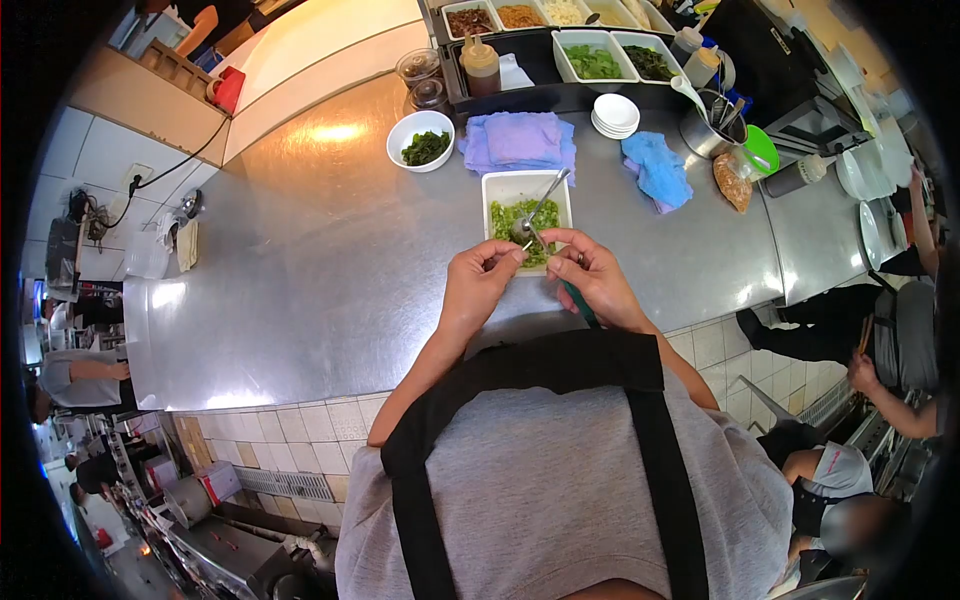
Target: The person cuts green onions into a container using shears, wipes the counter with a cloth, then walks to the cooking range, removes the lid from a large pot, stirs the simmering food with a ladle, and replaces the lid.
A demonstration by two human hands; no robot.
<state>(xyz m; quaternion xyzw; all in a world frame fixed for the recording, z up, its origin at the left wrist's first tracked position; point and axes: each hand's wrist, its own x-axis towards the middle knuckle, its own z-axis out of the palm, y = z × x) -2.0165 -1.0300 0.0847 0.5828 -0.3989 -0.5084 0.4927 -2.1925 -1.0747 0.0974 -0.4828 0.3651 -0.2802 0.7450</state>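
A white rectangular container [490, 222] of chopped scallions [507, 215] stands before me, with a metal spoon [546, 197] leaning in it. Over its near edge, my left hand [478, 288] pinches a small pale piece [526, 245], apparently scallion. My right hand [598, 283] is closed round what looks like a small green-handled knife [579, 304], its narrow metal end pointing toward the left fingertips. Both hands are close together, and the fingers partly hide the pale piece and the knife.
Behind the container lies a folded purple cloth [515, 140]; a white bowl of dark greens [426, 148] is left of it. To the right are a blue cloth [657, 168], stacked white dishes [615, 115] and a metal pot [712, 125]. Other people [905, 335] stand at the sides.
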